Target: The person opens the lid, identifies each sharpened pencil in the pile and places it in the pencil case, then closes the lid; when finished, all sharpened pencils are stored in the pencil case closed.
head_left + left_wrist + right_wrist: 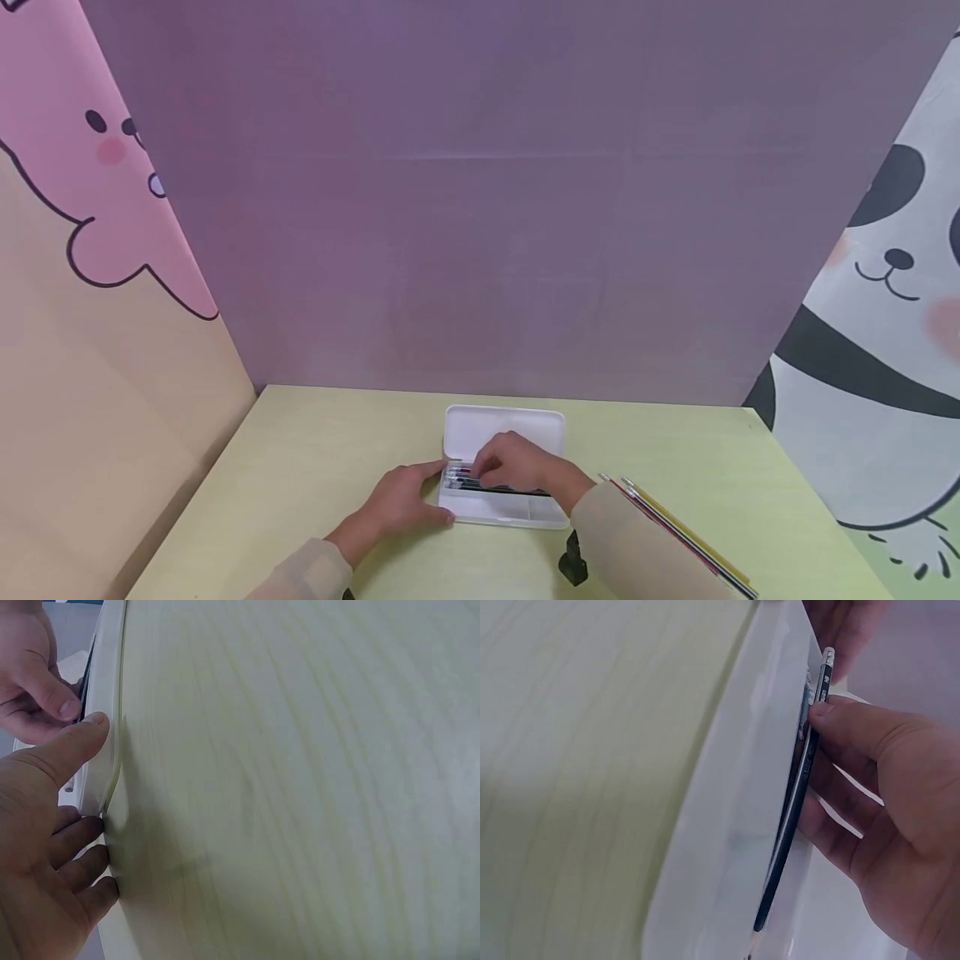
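Observation:
A white pencil case [487, 507] lies on the table with its lid [467, 427] raised at the back. Several dark pencils [459, 480] lie side by side inside. My left hand [403, 500] holds the case's left end, thumb at the near corner and index finger toward the hinge. Over the case, my right hand [513, 461] pinches a black pencil [804, 769] between thumb and fingers near its white eraser end. In the right wrist view this pencil lies along the case's inner edge, tilted; whether its far end touches the case bottom cannot be told.
To the right on the pale wooden table [330, 442] lie a yellow pencil [697, 537] and a few red and black pencils [654, 515], partly behind my right sleeve [637, 546]. A purple panel [495, 250] closes off the table's back edge.

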A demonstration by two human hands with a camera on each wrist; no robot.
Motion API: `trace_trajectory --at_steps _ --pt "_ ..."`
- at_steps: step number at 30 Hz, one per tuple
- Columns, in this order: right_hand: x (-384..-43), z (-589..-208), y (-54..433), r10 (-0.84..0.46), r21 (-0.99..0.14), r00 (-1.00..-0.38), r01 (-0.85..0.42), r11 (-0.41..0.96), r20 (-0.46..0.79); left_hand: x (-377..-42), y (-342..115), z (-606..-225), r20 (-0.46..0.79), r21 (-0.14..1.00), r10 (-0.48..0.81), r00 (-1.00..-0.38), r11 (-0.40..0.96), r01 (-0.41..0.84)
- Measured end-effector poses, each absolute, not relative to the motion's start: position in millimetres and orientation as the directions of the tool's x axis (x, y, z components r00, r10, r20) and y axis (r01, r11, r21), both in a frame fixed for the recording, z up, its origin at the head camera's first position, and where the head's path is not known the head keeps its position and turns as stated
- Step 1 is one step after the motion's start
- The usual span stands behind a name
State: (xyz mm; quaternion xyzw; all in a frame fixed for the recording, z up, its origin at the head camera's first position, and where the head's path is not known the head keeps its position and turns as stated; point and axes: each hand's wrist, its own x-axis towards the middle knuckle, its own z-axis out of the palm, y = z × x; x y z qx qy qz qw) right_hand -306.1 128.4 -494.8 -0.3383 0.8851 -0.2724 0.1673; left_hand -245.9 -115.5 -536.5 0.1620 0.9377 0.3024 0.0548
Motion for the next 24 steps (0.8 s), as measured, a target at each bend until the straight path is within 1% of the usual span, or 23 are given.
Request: trace_trajectory --at_steps 9,16,20,24 --pt "-302.3 -497.8 124.2 -0.669 -0.539 -0.737 -0.524 0.659 -0.102 -246.1 -114.8 -533.0 -0.009 0.587 0.331 -0.944 0.766 0.263" --pt "-299.1 -497.7 120.9 -0.638 -0.487 -0.761 -0.515 0.706 -0.119 -247.2 -115.5 -535.7 -0.005 0.585 0.336 -0.942 0.765 0.269" --pt "-296.6 -495.4 123.9 -0.638 -0.481 -0.761 -0.519 0.707 -0.116 -244.6 -115.5 -535.7 -0.003 0.591 0.333 -0.943 0.761 0.267" --pt "-296.3 -490.1 131.4 -0.649 -0.502 -0.753 -0.521 0.69 -0.111 -242.9 -115.2 -534.6 0.002 0.595 0.328 -0.945 0.759 0.265"
